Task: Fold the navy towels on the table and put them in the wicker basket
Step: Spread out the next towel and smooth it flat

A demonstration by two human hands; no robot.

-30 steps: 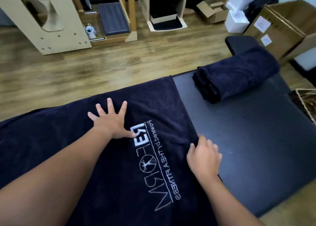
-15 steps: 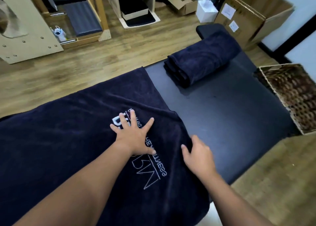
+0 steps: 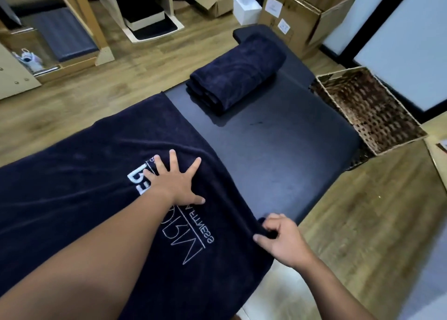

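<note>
While left hand (image 3: 177,183) presses flat with fingers spread at frame centre on spread navy towel (image 3: 79,198), right hand (image 3: 281,241) pinches its lower-right edge: first fold likely in hand. Next: lift edge, carry leftward, align hems. Plush, limp terry with white embroidered lettering; smooth dark table (image 3: 278,155); folded towel (image 3: 237,78) upper centre; rectangular wicker basket (image 3: 372,111) at right.

The tabletop (image 3: 278,155) is a long, dark padded surface with rounded corners. A spread navy towel (image 3: 72,198) with white lettering covers its near end and hangs over the near-right edge. Toward the far end a folded navy towel (image 3: 237,75) lies slantwise, apart from the spread one. Between them the tabletop carries faint marks, perhaps scuffs. Wooden floor (image 3: 108,107) surrounds it.
</note>
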